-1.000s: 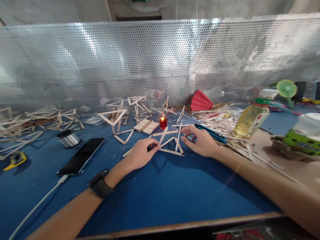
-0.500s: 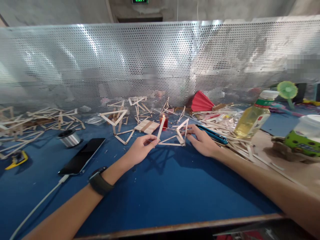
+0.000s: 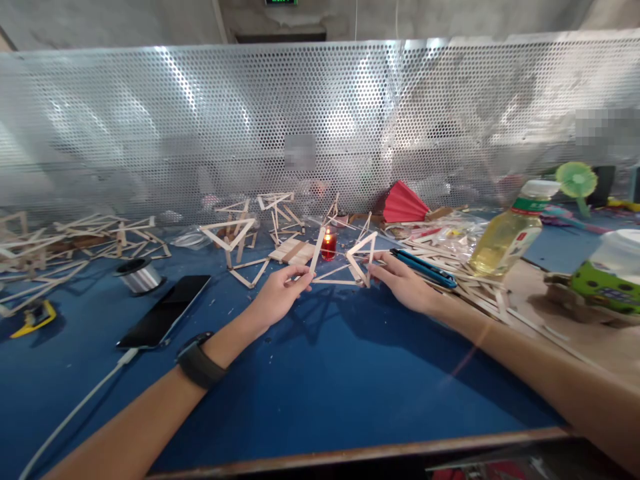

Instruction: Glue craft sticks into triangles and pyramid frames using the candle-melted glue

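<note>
Between my hands is a small frame of flat wooden sticks, its bars joined in triangles. My left hand pinches its left corner, where one stick slants upward. At the other end, my right hand has its thumb and fingers closed on the frame's right corner, beside a raised triangle of sticks. Just behind the frame burns a red candle, its flame lit, close to the slanting stick. Whether any bar touches the candle I cannot tell. A bundle of sticks lies behind my left hand.
Other stick frames stand behind and left. A wire spool, a phone on a cable and a yellow cutter lie left. Right are a blue pen-like tool, loose sticks and a bottle. A perforated metal panel rises behind.
Both hands have shifted slightly left with the stick frame. The slanting stick now stands left of the candle, whose flame and red body show more fully.
</note>
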Tool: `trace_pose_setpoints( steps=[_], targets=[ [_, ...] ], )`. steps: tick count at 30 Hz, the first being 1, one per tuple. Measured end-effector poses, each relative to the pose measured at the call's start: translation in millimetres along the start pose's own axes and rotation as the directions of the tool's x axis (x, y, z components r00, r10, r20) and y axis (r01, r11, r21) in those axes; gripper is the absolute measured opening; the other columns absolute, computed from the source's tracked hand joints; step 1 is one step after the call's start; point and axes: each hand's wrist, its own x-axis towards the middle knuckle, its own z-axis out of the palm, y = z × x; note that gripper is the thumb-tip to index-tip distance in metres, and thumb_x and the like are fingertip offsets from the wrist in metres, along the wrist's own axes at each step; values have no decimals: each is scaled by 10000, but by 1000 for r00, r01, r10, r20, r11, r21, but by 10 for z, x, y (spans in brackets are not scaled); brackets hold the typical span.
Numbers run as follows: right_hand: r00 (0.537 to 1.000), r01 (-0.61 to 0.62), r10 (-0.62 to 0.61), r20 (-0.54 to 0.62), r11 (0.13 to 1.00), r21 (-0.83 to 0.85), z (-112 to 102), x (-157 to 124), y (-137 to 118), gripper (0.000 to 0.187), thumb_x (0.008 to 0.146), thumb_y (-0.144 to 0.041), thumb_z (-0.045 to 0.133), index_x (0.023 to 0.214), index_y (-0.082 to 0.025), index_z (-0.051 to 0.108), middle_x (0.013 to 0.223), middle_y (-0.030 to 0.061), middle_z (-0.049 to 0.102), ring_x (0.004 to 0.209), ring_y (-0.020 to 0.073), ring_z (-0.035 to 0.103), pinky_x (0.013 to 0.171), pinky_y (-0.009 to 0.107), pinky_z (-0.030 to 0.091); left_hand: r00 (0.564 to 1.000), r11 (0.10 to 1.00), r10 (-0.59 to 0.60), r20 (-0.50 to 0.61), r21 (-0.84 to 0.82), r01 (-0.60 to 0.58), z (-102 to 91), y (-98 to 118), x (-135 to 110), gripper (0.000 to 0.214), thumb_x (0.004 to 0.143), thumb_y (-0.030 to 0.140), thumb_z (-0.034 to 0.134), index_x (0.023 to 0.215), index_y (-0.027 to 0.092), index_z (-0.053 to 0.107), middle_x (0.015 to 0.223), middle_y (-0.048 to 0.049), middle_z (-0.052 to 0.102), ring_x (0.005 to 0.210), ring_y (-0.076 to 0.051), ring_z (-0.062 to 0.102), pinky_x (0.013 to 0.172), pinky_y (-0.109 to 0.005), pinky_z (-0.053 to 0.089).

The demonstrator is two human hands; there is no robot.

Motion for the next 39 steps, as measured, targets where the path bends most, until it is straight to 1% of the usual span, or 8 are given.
trace_pose_setpoints(
  steps=[5, 8, 14, 19, 22, 27, 33, 39],
  targets=[
    [999, -9, 9, -31, 1000, 2, -11, 17, 105, 354, 999, -546, 530, 1168, -238, 482, 808, 9, 714, 721, 178, 636, 649, 308, 470, 995, 989, 95, 44, 110, -99, 12, -60, 9, 272, 977, 465, 527, 1036, 224, 637, 1028, -55, 732, 814, -203, 734, 761, -335, 532],
    [997, -8, 10, -74, 1000, 24, -41, 27, 126, 408, 976, -564, 573, 1211, -247, 470, 729, -24, 676, 660, 167, 619, 584, 288, 435, 996, 974, 86, 26, 208, -89, -3, -68, 0, 245, 995, 430, 484, 1032, 231, 622, 979, -49, 737, 745, -195, 723, 762, -342, 527],
    [993, 32, -10, -119, 981, 189, -45, 45, -1, 399, 922, -552, 665, 1124, -248, 501, 592, -73, 588, 581, 152, 610, 541, 264, 411, 995, 928, 96, 26, 360, -99, -18, 26, -52, 311, 1011, 485, 432, 1065, 252, 632, 750, -22, 675, 541, -191, 584, 539, -304, 388],
    [983, 12, 46, -181, 953, 303, -74, 57, -96, 439, 871, -627, 674, 1045, -255, 519, 645, -29, 678, 462, 131, 507, 484, 283, 396, 993, 911, 121, 19, 394, -118, -7, 17, -47, 294, 1006, 467, 436, 1041, 255, 637, 748, -22, 681, 510, -185, 539, 555, -311, 371],
    [981, 38, 35, -190, 930, 365, -108, 57, -90, 414, 916, -647, 597, 1071, -267, 538, 668, -26, 680, 500, 151, 554, 511, 299, 439, 994, 935, 103, 37, 338, -109, -5, -53, -14, 264, 993, 453, 470, 1043, 256, 639, 867, -40, 741, 648, -220, 652, 625, -325, 432],
    [966, 32, 54, -254, 947, 319, -119, 66, -22, 373, 930, -618, 575, 1004, -253, 561, 516, -65, 545, 451, 140, 467, 461, 267, 363, 999, 983, 50, 21, 176, -53, -9, -125, 44, 249, 955, 447, 554, 1010, 234, 670, 971, -58, 776, 900, -250, 721, 797, -359, 507],
    [973, -12, 38, -229, 994, 113, -85, 69, 89, 403, 948, -625, 532, 937, -225, 585, 512, -65, 497, 468, 133, 431, 499, 271, 329, 992, 987, -116, -39, -114, 111, -51, -77, 66, 373, 896, 491, 644, 1072, 166, 697, 1016, -113, 770, 794, -190, 645, 623, -295, 480],
    [986, -29, 15, -166, 996, -83, -78, 46, 136, 421, 984, -588, 494, 914, -201, 646, 524, -54, 481, 521, 143, 454, 556, 287, 348, 984, 960, -153, -90, -252, 126, -87, -43, 59, 395, 906, 466, 648, 1131, 149, 719, 1057, -133, 744, 788, -165, 615, 584, -258, 456]
  ],
)
